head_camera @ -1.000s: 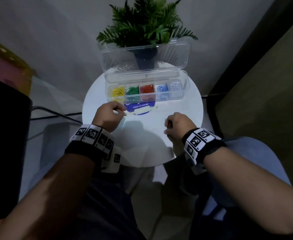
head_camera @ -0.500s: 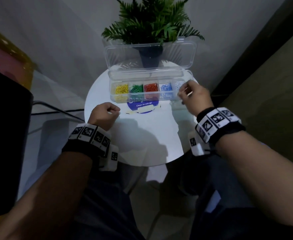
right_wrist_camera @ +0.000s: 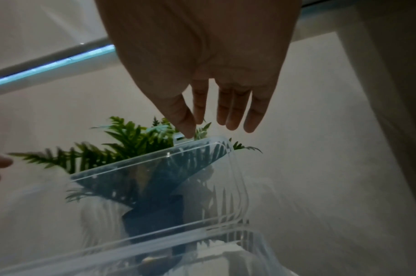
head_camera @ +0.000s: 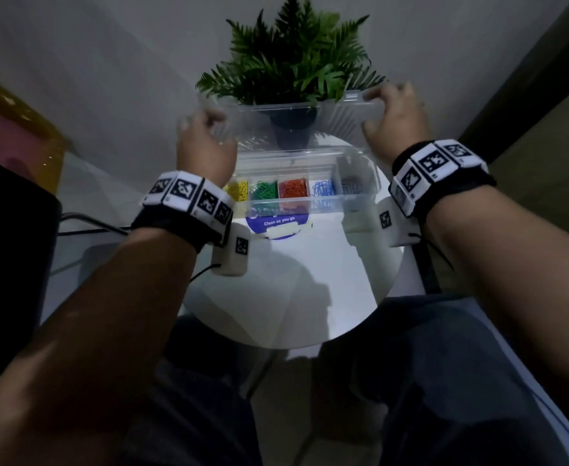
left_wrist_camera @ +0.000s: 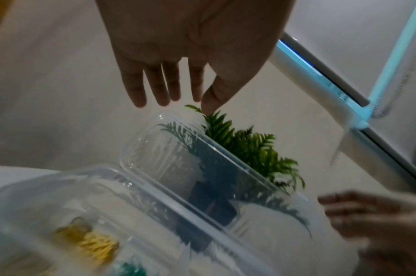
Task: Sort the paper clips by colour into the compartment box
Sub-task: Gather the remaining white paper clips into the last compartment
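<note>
Now both hands have left the table and risen to the raised lid (head_camera: 296, 105) of the compartment box (head_camera: 310, 200): half a second ago the left hand (head_camera: 205, 142) rested curled on the tabletop and the right hand (head_camera: 394, 119) hovered by the box's right end; the sorting looks done (clips lie in yellow, green, red, blue and pale compartments), so closing the lid seems next. In the wrist views the left fingers (left_wrist_camera: 155, 84) are straight and slightly spread above the lid's corner, holding nothing; the right thumb touches the lid's top edge, fingers (right_wrist_camera: 235, 106) extended behind it.
</note>
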`<state>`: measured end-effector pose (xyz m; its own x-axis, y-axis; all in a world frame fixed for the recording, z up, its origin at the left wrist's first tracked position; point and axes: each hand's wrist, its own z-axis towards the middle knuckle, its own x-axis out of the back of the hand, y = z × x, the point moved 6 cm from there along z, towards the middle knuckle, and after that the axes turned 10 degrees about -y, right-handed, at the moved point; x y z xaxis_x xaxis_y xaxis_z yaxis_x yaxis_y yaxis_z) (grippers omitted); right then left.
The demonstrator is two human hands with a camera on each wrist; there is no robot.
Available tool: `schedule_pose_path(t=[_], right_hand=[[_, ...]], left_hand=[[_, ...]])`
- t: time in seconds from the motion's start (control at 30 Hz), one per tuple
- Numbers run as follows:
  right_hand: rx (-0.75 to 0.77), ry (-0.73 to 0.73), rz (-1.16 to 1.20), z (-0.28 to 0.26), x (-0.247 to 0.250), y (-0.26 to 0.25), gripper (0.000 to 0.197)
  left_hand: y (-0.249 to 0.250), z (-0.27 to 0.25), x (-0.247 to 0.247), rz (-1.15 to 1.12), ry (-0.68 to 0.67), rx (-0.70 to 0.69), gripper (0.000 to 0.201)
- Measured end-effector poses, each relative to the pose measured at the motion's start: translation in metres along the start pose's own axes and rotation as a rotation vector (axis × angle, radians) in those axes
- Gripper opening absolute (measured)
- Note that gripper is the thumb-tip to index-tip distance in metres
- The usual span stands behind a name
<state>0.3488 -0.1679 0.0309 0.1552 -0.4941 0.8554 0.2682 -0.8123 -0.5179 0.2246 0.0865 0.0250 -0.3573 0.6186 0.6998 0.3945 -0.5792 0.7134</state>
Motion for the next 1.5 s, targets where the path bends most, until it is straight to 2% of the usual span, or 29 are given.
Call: schedule_pose_path(t=[0.07,0.17,0.23,0.33,0.5,0.57,0.67,0.8,0.9,0.97,1.17,1.3,1.43,1.5], right_hand=[[-0.078,-0.016,0.02,0.013,0.002,0.006,0.037],[-0.182,-0.083,0.174,0.022,-0.007,0.017,0.039],[-0.215,-0.077,0.271,0.022,-0.013,0.021,0.036],[-0.213,-0.005,0.363,0.015,-0.014,0.023,0.033],[-0.134,0.002,0.3,-0.008,-0.011,0.024,0.017],[-0.084,0.012,0.29,-0.022,-0.011,0.026,0.014],[-0.031,0.003,0.293,-0.045,-0.014,0.03,0.013],[0.029,-0.093,0.224,-0.074,-0.029,0.04,0.012],[0.117,-0.129,0.161,-0.091,-0.037,0.04,0.013],[0.154,-0.133,0.129,-0.098,-0.039,0.037,0.014],[0.164,-0.199,0.016,-0.114,-0.044,0.033,0.025],[0.137,-0.248,-0.038,-0.122,-0.05,0.031,0.04],[0.061,-0.327,-0.11,-0.125,-0.06,0.033,0.044],[0.071,-0.335,-0.127,-0.126,-0.063,0.032,0.048]], left_hand=[[0.001,0.018,0.009,-0.036,0.053,0.079,0.045],[-0.009,0.037,-0.001,-0.104,-0.07,0.235,0.06],[-0.015,0.038,-0.01,-0.139,-0.125,0.276,0.058],[-0.019,0.034,-0.012,-0.21,-0.076,0.252,0.047],[-0.032,0.017,-0.003,-0.283,-0.042,0.245,0.034],[-0.037,0.003,0.002,-0.214,-0.057,0.223,0.02],[-0.043,-0.017,0.007,-0.136,-0.128,0.187,0.016],[-0.052,-0.042,0.0,-0.051,-0.258,0.133,0.027],[-0.059,-0.059,-0.008,0.011,-0.301,0.061,0.034],[-0.061,-0.065,-0.009,0.016,-0.313,0.065,0.037],[-0.063,-0.08,-0.008,0.189,-0.354,0.032,0.039],[-0.068,-0.086,-0.012,0.425,-0.439,0.034,0.042],[-0.063,-0.091,-0.019,0.661,-0.52,0.01,0.055],[-0.059,-0.092,-0.024,0.758,-0.52,-0.032,0.053]])
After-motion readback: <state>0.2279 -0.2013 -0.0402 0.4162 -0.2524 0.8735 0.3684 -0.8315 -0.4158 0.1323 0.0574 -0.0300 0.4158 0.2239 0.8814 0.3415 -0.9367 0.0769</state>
